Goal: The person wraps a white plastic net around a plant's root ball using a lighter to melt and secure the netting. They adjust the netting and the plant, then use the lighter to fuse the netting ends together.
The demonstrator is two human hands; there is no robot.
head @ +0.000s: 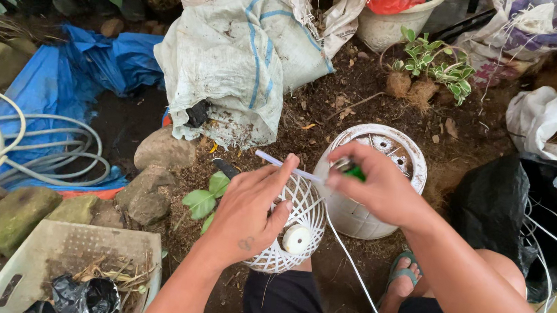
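My left hand (247, 211) grips a white lattice plastic basket pot (299, 229) on its side, and its fingers pinch a thin white cord (284, 165) near the rim. My right hand (373, 185) holds a small green lighter (351, 171) at the cord's end, just above the basket. The cord (355, 277) trails down past my knee. Behind the basket stands a white round plastic pot (354, 213), empty, with holes in its bottom.
A filled white sack (233, 65) lies ahead. Blue tarp (64, 77), coiled hoses (30, 155) and stones (148, 185) are to the left. A grey crate (55, 258) sits low left. Small plants (434, 66) and a black bag (495, 209) are at right.
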